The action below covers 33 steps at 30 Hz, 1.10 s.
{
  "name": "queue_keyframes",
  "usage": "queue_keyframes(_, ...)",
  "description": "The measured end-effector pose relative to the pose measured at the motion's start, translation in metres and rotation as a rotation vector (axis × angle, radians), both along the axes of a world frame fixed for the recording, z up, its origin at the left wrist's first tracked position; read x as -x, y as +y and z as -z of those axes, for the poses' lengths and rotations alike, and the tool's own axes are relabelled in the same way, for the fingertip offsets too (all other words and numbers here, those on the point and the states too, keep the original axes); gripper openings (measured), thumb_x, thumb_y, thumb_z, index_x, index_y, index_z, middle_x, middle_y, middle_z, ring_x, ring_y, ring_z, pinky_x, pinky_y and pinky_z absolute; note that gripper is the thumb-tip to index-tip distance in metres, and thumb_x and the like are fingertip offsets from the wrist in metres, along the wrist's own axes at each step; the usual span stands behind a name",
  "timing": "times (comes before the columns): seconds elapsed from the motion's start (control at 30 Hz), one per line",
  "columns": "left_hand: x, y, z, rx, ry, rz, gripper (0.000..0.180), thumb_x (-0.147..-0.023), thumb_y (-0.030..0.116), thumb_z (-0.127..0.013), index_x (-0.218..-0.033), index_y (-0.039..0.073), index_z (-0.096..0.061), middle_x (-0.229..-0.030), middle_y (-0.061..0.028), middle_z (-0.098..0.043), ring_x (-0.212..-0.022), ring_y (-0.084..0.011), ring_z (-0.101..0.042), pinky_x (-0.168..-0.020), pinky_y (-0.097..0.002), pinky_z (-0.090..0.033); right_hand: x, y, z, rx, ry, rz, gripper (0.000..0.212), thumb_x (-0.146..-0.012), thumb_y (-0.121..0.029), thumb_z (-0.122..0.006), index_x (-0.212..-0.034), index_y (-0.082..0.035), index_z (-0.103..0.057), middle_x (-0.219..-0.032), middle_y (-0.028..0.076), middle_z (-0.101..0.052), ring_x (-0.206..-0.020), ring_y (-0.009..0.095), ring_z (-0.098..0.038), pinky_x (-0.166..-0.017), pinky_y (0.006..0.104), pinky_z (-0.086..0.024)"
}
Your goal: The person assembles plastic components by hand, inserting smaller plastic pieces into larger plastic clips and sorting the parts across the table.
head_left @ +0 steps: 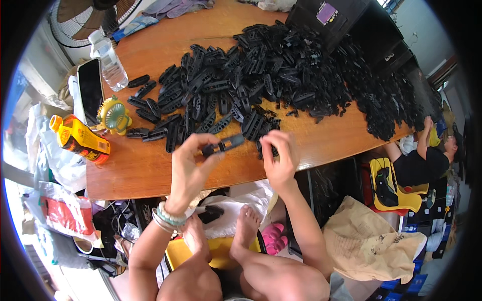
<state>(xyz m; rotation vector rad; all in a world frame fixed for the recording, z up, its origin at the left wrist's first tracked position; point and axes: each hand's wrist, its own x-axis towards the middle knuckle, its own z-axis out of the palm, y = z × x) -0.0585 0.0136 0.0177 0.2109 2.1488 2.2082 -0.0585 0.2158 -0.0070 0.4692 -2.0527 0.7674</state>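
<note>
My left hand (189,164) pinches a long, narrow black plastic part (232,142) between thumb and fingers, just above the near edge of the table. To its right, my right hand (280,161) has its fingertips drawn together; whatever may be between them is too small or hidden to make out. Beyond both hands lies a big heap of similar black plastic parts (211,86), long with slots in them. Small black pieces (273,123) lie on the wood close to my right fingertips.
On the left of the wooden table (135,173) stand an orange-and-yellow bottle (83,140), a small yellow fan (114,116), a phone (90,90) and a clear water bottle (109,65). Black crates (346,25) are at the back right. Another person (424,163) sits far right, beside a yellow chair (396,193).
</note>
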Motion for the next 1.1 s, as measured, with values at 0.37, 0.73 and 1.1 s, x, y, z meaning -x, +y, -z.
queue_keyframes(0.37,-0.030,-0.011,-0.010,0.033,-0.065,0.114,0.025,-0.071,0.001,-0.074,-0.095,0.002,-0.065,-0.089,0.0009,-0.060,-0.077,-0.0041,-0.055,-0.066,-0.0190,-0.046,-0.045,-0.040,-0.036,0.187,-0.133,-0.383,0.024,-0.070,0.012,-0.067,-0.092,0.002,-0.063,-0.094,0.013,-0.063,-0.079,0.027,-0.061,-0.066,0.0320,-0.049)
queue_keyframes(0.73,-0.030,-0.014,-0.021,-0.208,-0.298,0.245,0.025,-0.081,-0.001,-0.067,-0.104,-0.005,-0.059,-0.080,-0.0092,-0.066,-0.073,-0.0116,-0.066,-0.060,-0.0213,-0.052,-0.042,-0.037,-0.033,0.049,-0.141,-0.362,0.023,-0.070,0.007,-0.067,-0.091,0.000,-0.065,-0.091,0.011,-0.063,-0.076,0.025,-0.059,-0.068,0.0328,-0.047)
queue_keyframes(1.1,-0.038,-0.003,-0.012,-0.094,-0.181,0.247,0.022,-0.084,0.009,-0.066,-0.099,-0.005,-0.060,-0.084,-0.0088,-0.065,-0.069,-0.0145,-0.064,-0.061,-0.0236,-0.052,-0.067,-0.029,-0.024,0.494,-0.863,-0.332,0.025,-0.083,-0.009,-0.065,-0.105,0.003,-0.063,-0.090,0.012,-0.065,-0.078,0.019,-0.061,-0.073,0.0288,-0.047)
